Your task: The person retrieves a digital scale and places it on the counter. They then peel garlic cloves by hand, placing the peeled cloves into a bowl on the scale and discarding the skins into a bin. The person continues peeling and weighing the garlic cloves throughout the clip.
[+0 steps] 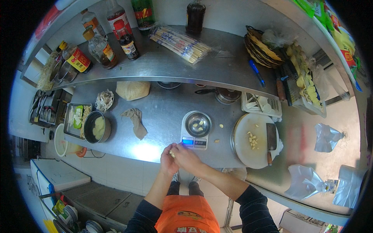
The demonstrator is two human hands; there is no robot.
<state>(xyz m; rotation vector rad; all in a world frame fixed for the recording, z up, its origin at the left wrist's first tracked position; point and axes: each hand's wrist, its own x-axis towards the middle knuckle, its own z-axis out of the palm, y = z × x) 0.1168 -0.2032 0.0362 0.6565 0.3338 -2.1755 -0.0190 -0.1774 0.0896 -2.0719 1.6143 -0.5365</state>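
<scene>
My left hand (pixel 168 163) is cupped around a few garlic cloves (pixel 172 153) at the front edge of the steel worktable. Against it lies my right hand (pixel 188 158), its fingertips hidden, so whether it grips a clove is unclear. Just beyond them a white kitchen scale (pixel 195 147) with a lit display carries a small metal bowl (pixel 198 132) with several peeled cloves inside. One loose clove (pixel 221 126) and a bit of garlic (pixel 216 141) lie right of the scale. More cloves (pixel 252 139) are scattered on a round white cutting board (pixel 247 158), beside a cleaver (pixel 271 137).
Left on the worktable (pixel 163 107) are a beige cloth (pixel 136 122), a deep pot (pixel 106 132) and a metal tray (pixel 68 128). A raised shelf (pixel 163 68) behind holds sauce bottles (pixel 128 48) and packed chopsticks (pixel 180 43). A saucepan (pixel 228 96) and white basket (pixel 275 110) stand at back right.
</scene>
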